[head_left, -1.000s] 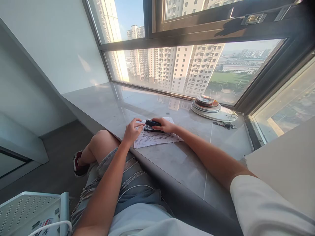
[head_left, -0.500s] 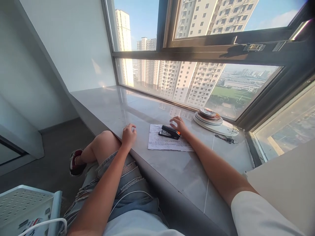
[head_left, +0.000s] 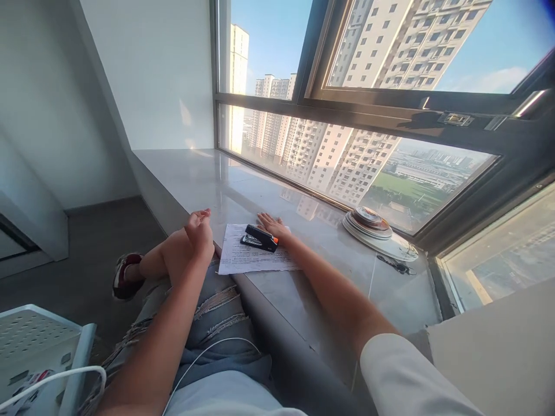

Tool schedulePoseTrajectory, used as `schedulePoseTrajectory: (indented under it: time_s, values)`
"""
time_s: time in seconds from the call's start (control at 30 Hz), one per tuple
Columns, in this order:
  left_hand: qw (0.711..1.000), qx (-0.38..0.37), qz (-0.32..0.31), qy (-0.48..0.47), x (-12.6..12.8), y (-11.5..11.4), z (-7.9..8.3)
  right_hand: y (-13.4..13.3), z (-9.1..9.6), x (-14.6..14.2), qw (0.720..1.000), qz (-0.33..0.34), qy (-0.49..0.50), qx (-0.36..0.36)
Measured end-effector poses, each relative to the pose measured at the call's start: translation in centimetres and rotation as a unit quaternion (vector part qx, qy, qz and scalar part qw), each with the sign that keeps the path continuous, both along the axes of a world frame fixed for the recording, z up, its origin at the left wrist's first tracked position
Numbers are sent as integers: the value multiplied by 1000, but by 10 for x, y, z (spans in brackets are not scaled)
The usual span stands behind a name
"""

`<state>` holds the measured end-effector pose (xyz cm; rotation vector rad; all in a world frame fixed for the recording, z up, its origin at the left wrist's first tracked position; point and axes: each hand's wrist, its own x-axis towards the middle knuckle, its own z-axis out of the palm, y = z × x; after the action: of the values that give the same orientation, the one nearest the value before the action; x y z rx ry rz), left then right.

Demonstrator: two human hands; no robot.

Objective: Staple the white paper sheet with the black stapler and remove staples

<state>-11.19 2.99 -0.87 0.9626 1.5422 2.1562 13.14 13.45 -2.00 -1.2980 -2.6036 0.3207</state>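
Note:
My right hand (head_left: pixel 273 224) lies flat with fingers spread at the far edge of a printed sheet of paper (head_left: pixel 236 261), its wrist beside the stapler. The black stapler (head_left: pixel 260 238), with an orange patch at one end, rests on the paper. My left hand (head_left: pixel 200 234) is raised by the front edge of the sill, left of the paper, its fingers curled in and nothing visible in them. The paper's near left corner reaches the sill's front edge.
A stack of plates (head_left: pixel 368 225) stands on the grey sill (head_left: pixel 173 179) by the window, with a dark key-ring-like item (head_left: pixel 395 264) beside it. A white perforated cart (head_left: pixel 39 335) is at lower left. A white cable (head_left: pixel 217 342) crosses my lap.
The paper and stapler have shifted left toward the sill's front edge along with my right hand, which has flattened out. My left hand has lifted off the sill and moved left.

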Motion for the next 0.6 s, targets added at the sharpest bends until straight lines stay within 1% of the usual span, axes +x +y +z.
schedulePoseTrajectory:
  time_s: [0.07, 0.13, 0.17, 0.23, 0.33, 0.43, 0.5, 0.6]
  values:
    - [1000, -7, 2, -8, -13, 2, 3, -1, 0, -32, 1000, 16, 6, 7]
    - [1000, -17, 0, -2, -23, 4, 6, -4, 0, -55, 999, 27, 13, 16]
    - [1000, -25, -2, 11, -26, 3, 6, -6, 1, -61, 999, 33, 17, 23]
    - [997, -49, -14, 60, -28, 2, 7, -10, 1, -64, 998, 40, 22, 36]
    - [979, -104, -49, 169, -22, -4, 7, -13, 0, -47, 998, 38, 18, 41]
    - [943, -158, -79, 282, -3, -11, 5, -13, -1, -13, 999, 18, 3, 36]
    - [915, -169, -99, 353, 15, -14, 2, -11, -2, 13, 999, -9, -12, 31]
    - [870, -151, -154, 443, 41, -17, -5, -8, -2, 48, 998, -49, -14, 30]
